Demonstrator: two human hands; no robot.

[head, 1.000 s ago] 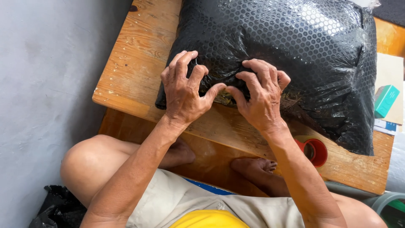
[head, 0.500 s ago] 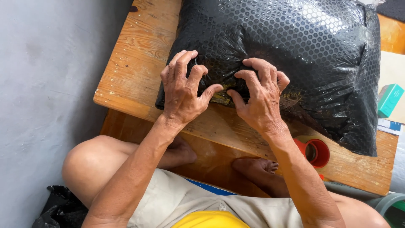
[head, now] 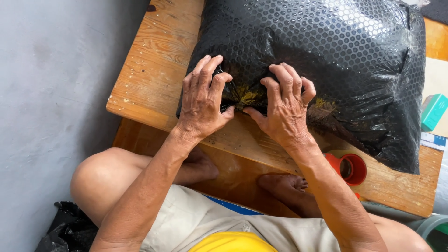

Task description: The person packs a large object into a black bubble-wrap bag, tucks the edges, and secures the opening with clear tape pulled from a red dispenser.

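Pressing down side by side, the left hand (head: 201,100) and right hand (head: 284,106) curl their fingers into the near edge of a large black bubble-wrap parcel (head: 322,60), pinching the wrap where a yellowish patch shows between them. It lies on a wooden bench (head: 149,79). A red tape dispenser (head: 351,169) sits just beside the right wrist, and a teal box (head: 434,112) lies at the parcel's far right.

Parcel (head: 326,60) on bench (head: 149,88) — hands (head: 242,102) atop
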